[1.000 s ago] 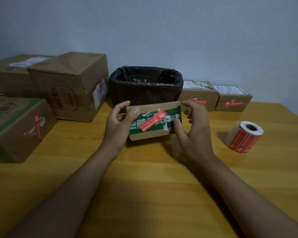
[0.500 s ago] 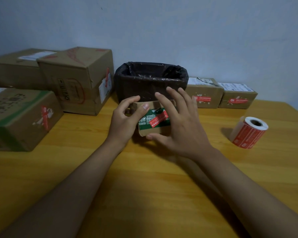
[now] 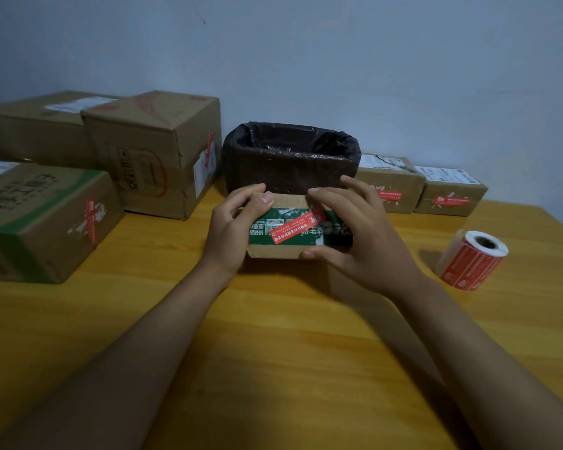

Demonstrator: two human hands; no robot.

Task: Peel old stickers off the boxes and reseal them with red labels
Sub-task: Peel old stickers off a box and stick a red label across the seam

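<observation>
Right hand [image 3: 364, 241] shifted right, gripping box [image 3: 283, 251] edge.

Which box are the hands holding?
The small box with the green band, right in front of the black bin. The left hand and right hand grip its ends. All the other boxes sit untouched along the back and left.

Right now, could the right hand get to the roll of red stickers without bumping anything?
Probably yes. The roll of red labels lies on the table to the right of the right hand, with only bare wood between them. But that hand now holds the small box, so it must let go first.
</observation>
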